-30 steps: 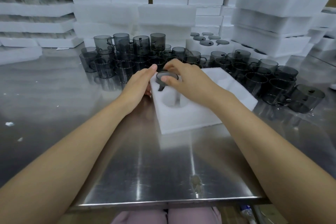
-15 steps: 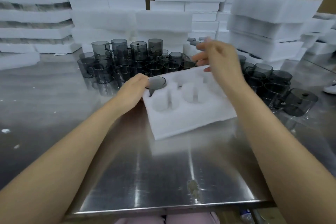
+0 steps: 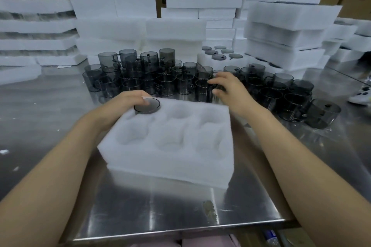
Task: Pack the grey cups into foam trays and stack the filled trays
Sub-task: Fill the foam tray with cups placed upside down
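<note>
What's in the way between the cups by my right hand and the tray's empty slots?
Nothing visible. The right hand is at the loose cups just behind the foam tray, and five pockets lie open.

Under your left hand [image 3: 124, 102]: foam tray [image 3: 170, 158], matt white, finely textured; cup [image 3: 147, 106], glossy translucent grey plastic. Beneath: table [image 3: 160, 206], brushed reflective metal.
</note>
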